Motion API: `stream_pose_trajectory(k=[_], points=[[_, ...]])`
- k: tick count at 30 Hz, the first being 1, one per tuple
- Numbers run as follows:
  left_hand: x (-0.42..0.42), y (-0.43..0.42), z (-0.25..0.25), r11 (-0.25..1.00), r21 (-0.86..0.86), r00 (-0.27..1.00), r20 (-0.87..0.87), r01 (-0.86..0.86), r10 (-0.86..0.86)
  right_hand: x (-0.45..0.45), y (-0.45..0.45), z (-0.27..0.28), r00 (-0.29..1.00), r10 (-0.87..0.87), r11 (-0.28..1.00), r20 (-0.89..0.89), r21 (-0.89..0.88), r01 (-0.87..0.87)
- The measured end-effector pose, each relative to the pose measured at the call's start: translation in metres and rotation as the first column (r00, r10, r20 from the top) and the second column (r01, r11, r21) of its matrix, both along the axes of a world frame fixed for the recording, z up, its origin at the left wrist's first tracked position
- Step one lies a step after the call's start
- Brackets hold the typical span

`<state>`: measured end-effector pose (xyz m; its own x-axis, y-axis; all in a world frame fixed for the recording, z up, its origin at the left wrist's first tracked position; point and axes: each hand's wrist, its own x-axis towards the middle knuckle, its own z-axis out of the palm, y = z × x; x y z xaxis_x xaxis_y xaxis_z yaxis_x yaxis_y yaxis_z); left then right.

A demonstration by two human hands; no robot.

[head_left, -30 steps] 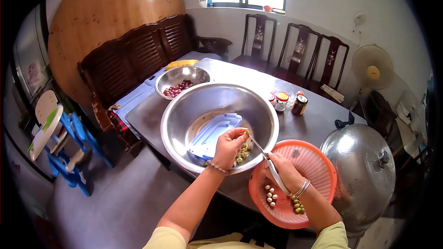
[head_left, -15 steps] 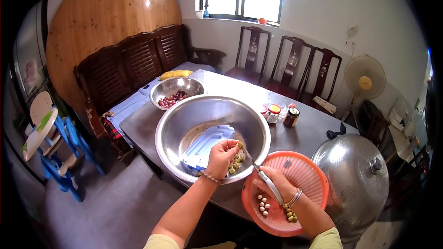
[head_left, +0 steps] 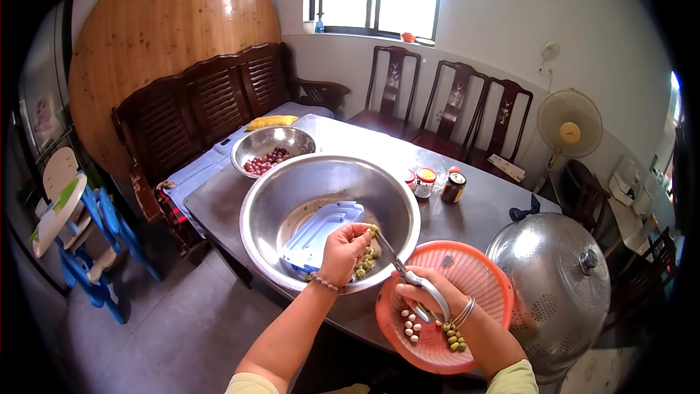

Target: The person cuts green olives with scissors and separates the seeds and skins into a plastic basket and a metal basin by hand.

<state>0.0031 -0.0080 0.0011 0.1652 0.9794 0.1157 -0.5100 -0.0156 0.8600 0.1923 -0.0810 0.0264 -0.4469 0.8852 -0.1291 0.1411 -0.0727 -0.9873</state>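
Over the near rim of a big steel basin (head_left: 257,197), my left hand (head_left: 345,251) pinches a small green seed (head_left: 373,230). My right hand (head_left: 436,295) grips scissors (head_left: 394,257) with pale grey handles, their metal tips close to that seed. Inside the basin lie a light blue plastic tray (head_left: 321,232) and several green seeds (head_left: 364,265), partly hidden by my left hand. Below my right hand stands an orange plastic basket (head_left: 487,277), holding several white peeled seeds (head_left: 410,326) and a group of green ones (head_left: 455,338).
A smaller steel bowl (head_left: 244,150) of red round fruit (head_left: 267,161) stands behind the basin. Lidded jars (head_left: 453,187) are to the right of it. At the table's right is a large perforated steel dome (head_left: 558,277). A wooden bench (head_left: 200,102) and chairs (head_left: 452,98) line the walls.
The scissors' handles have spread apart in my right hand. My left hand still pinches the seed near the tips. The whole view has shifted slightly.
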Motion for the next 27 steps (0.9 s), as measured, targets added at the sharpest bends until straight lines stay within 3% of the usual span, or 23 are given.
stream_pose_trajectory(k=[6, 9, 12, 15, 18, 27], points=[[0.000, 0.000, 0.001, 1.000, 0.008, 1.000, 0.003, -0.015, 0.015, 0.001, -0.001, 0.008, 0.998, 0.047, 0.999, -0.035, 0.029, -0.046], [0.001, 0.000, 0.000, 1.000, 0.012, 1.000, 0.018, -0.024, 0.024, -0.001, -0.003, 0.018, 1.000, 0.011, 0.999, 0.012, -0.038, -0.011], [0.002, 0.002, -0.001, 0.999, 0.031, 0.999, 0.024, -0.035, 0.034, -0.005, -0.003, 0.012, 0.997, -0.022, 0.999, -0.067, -0.026, 0.021], [0.001, 0.003, -0.003, 0.999, 0.025, 0.999, 0.022, -0.028, 0.027, -0.007, 0.001, -0.005, 0.994, -0.110, 0.993, -0.002, 0.049, 0.110], [0.001, 0.003, -0.003, 0.999, -0.007, 0.999, 0.030, -0.035, 0.035, -0.003, 0.008, -0.015, 0.928, -0.182, 0.874, 0.325, 0.485, 0.002], [0.001, 0.005, -0.008, 0.995, 0.028, 0.994, -0.037, -0.101, 0.102, -0.003, 0.006, -0.012, 0.850, -0.287, 0.740, 0.441, 0.666, -0.096]])
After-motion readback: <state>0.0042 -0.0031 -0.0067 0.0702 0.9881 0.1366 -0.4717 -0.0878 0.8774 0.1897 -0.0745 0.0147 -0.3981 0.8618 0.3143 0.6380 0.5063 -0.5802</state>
